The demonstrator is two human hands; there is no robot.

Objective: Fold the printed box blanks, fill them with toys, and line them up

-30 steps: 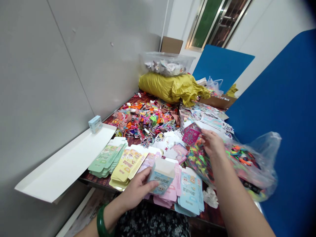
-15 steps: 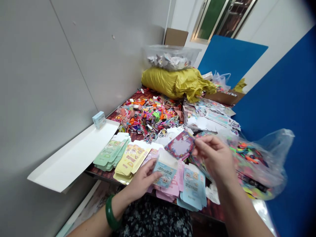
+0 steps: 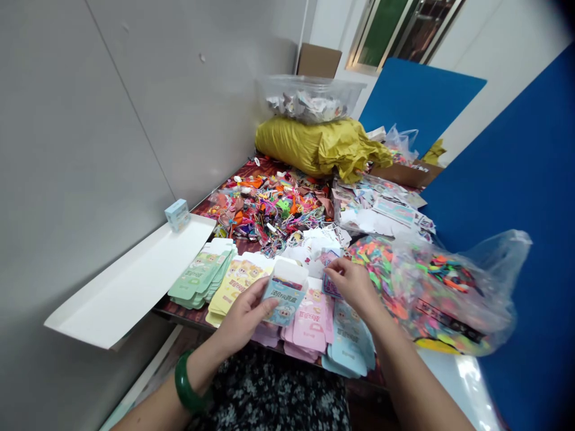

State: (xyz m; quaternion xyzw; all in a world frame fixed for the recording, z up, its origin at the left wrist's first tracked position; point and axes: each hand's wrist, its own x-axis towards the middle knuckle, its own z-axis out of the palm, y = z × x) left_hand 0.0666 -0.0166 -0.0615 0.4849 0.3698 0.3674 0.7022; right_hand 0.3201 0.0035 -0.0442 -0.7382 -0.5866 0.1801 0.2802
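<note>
My left hand (image 3: pixel 248 306) is closed around a small light blue printed carton (image 3: pixel 284 299), its white top flap up and its mouth open. A dark, purplish card edge (image 3: pixel 287 283) shows inside that mouth. To the right, my right hand (image 3: pixel 353 281) has its thumb and fingers pinched on a small pink-and-blue patterned card (image 3: pixel 331 281), partly hidden by the fingers. Below the hands lie flat pink cartons (image 3: pixel 309 323) and flat blue cartons (image 3: pixel 350 344). Yellow cartons (image 3: pixel 238 278) and green cartons (image 3: pixel 200 272) are stacked further left.
A heap of colourful trinkets (image 3: pixel 274 206) covers the table behind the cartons. A long white tray (image 3: pixel 135 284) holds one small blue box (image 3: pixel 178 215). At right sits a clear bag of bright pieces (image 3: pixel 453 299). A yellow sack (image 3: pixel 309 143) supports a clear bin (image 3: pixel 312 99).
The purple card that my right hand held is now down in the blue carton. My right hand has moved left onto another card. The left hand with the carton has shifted slightly left.
</note>
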